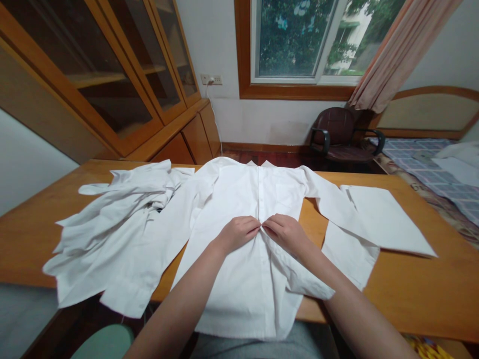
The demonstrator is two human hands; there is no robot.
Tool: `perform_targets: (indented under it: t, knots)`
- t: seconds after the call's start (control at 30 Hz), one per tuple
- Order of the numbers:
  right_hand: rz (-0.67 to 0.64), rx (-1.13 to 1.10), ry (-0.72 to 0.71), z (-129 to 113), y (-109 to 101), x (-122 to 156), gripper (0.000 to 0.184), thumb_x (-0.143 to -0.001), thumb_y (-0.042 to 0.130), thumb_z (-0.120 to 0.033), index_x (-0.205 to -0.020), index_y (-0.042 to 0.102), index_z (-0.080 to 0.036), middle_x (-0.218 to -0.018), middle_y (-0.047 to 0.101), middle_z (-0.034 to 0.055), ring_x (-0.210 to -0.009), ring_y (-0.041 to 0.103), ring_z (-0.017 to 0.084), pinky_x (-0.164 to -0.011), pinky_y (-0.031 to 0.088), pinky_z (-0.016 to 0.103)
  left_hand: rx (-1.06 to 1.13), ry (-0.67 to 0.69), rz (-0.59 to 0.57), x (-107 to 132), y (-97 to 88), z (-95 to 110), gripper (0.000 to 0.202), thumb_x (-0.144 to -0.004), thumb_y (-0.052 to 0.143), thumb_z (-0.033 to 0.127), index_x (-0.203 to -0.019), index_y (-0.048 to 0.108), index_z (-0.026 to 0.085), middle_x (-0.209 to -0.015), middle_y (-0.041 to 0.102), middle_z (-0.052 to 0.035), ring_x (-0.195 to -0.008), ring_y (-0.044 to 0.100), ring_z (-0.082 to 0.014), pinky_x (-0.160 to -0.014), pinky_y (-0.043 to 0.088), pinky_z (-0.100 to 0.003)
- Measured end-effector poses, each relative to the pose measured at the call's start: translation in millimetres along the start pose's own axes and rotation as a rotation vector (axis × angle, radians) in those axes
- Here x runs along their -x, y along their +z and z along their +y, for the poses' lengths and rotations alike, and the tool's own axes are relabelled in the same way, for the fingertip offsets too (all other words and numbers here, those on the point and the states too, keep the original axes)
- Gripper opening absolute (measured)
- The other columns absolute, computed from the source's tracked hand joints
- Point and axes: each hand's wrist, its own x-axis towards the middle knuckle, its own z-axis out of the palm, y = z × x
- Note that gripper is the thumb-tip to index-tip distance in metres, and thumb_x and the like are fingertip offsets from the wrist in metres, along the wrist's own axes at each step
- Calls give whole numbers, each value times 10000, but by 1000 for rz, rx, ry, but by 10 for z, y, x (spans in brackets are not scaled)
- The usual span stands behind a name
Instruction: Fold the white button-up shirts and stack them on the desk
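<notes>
A white long-sleeved shirt (232, 279) lies front side up, its collar toward the far edge and its hem hanging over the near edge of the wooden table (411, 294). My left hand (239, 233) and my right hand (283, 230) meet at the button strip, about halfway down. Both are closed, fingertips pinching the cloth edges at the strip. Whether a button sits between the fingers is too small to make out. Below the right hand the front edge is folded back. The sleeves are spread out to either side.
Left on the table is a crumpled heap of white clothes (123, 224); right lies a folded white garment (392, 219), partly beneath a sleeve. Beyond stand a glass-doored cabinet (149, 65), a brown armchair (337, 132) and a bed (441, 154). A green stool (107, 341) is at lower left.
</notes>
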Motion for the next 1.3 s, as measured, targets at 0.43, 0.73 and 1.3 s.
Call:
perform_targets:
  t: [0.43,0.73,1.3]
  knots:
    - [-31,57,-30,-7,-10,-19,233,-1019,509,-229,-858,676,-203,-760,635,38,-704,558,165,-652,357,295,15,-6,15,-1,19,-11,133,-977,535,196,-925,658,190,-873,735,-30,-812,703,-148,-751,557,-263]
    - [-2,30,-4,39,22,10,230,-1003,523,-216,-826,670,-201,-753,640,31,-690,560,158,-644,356,290,37,-30,29,-5,5,3,106,-954,560,176,-942,664,188,-878,732,-32,-812,700,-154,-744,553,-267]
    - [-29,19,-12,15,-22,6,218,-1037,491,-251,-977,694,-198,-834,678,43,-747,594,165,-673,377,293,62,-55,23,-8,9,4,99,-949,571,164,-936,667,182,-872,733,-28,-794,697,-149,-732,539,-249]
